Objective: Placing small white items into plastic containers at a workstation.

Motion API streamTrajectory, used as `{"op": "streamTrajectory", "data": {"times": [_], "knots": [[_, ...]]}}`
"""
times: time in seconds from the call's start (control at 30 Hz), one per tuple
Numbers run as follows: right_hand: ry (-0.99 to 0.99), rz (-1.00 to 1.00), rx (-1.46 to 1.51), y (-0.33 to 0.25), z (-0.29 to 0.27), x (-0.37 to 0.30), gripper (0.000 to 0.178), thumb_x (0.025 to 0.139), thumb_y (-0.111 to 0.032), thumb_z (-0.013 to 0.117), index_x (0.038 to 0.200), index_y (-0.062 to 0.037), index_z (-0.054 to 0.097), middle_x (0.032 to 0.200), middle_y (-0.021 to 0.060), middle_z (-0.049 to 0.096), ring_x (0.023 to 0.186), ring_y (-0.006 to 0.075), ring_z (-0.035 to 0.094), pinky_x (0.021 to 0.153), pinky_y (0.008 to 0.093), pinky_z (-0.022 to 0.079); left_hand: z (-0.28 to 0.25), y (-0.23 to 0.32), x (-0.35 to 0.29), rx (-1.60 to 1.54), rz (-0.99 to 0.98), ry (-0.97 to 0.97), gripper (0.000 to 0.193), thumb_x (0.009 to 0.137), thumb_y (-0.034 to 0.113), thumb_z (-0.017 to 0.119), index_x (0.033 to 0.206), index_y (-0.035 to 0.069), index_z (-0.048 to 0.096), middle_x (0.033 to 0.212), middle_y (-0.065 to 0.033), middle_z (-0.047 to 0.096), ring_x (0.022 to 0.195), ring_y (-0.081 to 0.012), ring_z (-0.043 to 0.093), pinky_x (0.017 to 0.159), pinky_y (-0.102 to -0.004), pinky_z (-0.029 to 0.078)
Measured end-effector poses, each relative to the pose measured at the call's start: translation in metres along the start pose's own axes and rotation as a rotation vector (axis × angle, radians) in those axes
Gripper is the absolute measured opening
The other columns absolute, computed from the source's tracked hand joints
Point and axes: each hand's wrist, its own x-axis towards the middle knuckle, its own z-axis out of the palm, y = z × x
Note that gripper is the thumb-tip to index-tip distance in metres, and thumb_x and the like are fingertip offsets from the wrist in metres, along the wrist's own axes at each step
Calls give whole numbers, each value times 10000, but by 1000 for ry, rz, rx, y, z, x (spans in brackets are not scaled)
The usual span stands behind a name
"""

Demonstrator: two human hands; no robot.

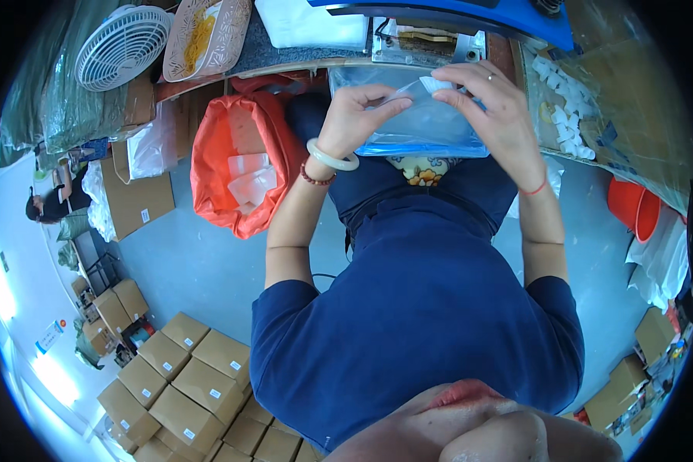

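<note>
Above my lap, my left hand (362, 119) pinches a clear plastic bag (410, 92) between thumb and fingers. My right hand (491, 98) is closed on a small white ribbed piece (433, 83), which sits at the bag's right end; whether it is inside the bag I cannot tell. Beneath both hands lies a larger clear plastic sheet (431, 131) with a blue front edge. Several similar small white pieces (568, 104) lie in a loose pile on the worktop to the right of my right hand.
A blue machine (470, 17) with a metal base (431, 48) stands ahead. At left, an open red sack (208, 173) holds clear packets; a basket (231, 35) of yellow bands and a white fan (123, 48) are beyond. Red buckets (633, 208) stand right, stacked cartons (189, 408) behind left.
</note>
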Motion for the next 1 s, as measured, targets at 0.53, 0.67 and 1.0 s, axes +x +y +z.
{"op": "streamTrajectory", "data": {"times": [0.53, 0.67, 1.0], "knots": [[285, 568, -785, 101, -23, -40, 242, 926, -119, 564, 1147, -110, 662, 1108, 120, 661, 982, 330, 638, 844, 411, 509, 29, -60, 85, -902, -386, -196, 245, 950, 70, 604, 1148, -70, 634, 1136, -169, 666, 1089, -263, 650, 927, -341, 549], [189, 319, -890, 159, -25, -55, 315, 893, -46, 540, 1182, -109, 649, 1149, 140, 629, 1018, 364, 616, 854, 433, 506, 15, -53, 72, -561, -387, -173, 261, 917, 158, 687, 1109, -17, 675, 1092, -117, 690, 1038, -225, 670, 868, -319, 548], [274, 418, -658, 156, -17, -59, 295, 934, -93, 560, 1224, -101, 610, 1156, 160, 627, 1019, 382, 616, 854, 445, 501, -72, -125, 118, 1117, 189, 496, 489, 875, 241, 608, 1287, -5, 517, 1333, -229, 511, 1288, -410, 416, 1127, -511, 277]]}}
